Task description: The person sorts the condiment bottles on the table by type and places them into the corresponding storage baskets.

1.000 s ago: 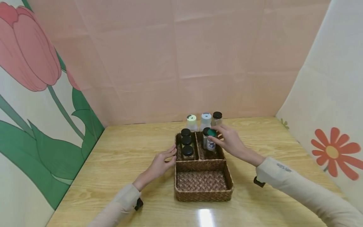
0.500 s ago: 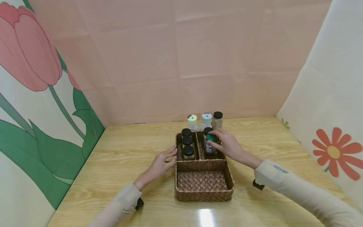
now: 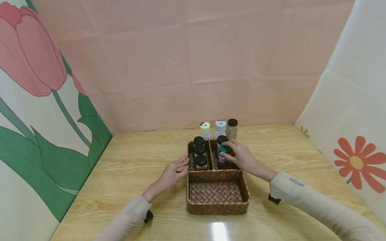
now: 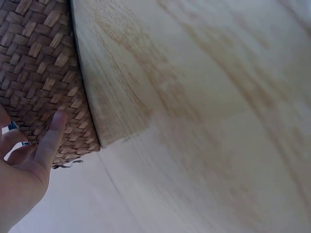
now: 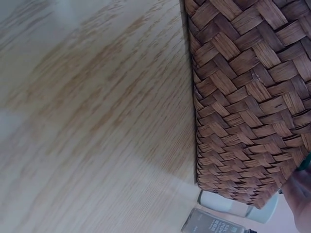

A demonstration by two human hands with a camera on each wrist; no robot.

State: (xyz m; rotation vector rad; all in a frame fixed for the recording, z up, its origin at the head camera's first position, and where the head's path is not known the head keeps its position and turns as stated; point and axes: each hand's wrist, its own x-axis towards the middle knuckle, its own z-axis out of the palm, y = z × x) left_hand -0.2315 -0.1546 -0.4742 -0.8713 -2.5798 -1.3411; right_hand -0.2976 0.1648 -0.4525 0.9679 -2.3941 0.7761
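Observation:
A brown woven basket (image 3: 217, 208) with three compartments stands on the table. My right hand (image 3: 244, 160) pinches a small jar with a green lid (image 3: 223, 149) between thumb and fingers, inside the rear right compartment. Just behind it in that compartment is a black-lidded jar (image 3: 222, 139). In the right wrist view the basket wall hides most of the held jar; only a bit of green lid shows beside the hand (image 5: 299, 194). My left hand (image 3: 170, 174) rests its extended fingers on the basket's left wall, as the left wrist view shows too (image 4: 29, 179).
Several black-lidded jars (image 3: 200, 160) line the rear left compartment. Behind the basket stand a yellow-green-capped bottle (image 3: 205, 130), a pale-blue-capped bottle (image 3: 220, 129) and a clear jar with a black lid (image 3: 232, 129). A fabric backdrop (image 3: 187, 67) rises beyond the table.
My right hand has brought the green-lidded jar slightly nearer and lower in the rear right compartment. The left hand has stayed against the basket.

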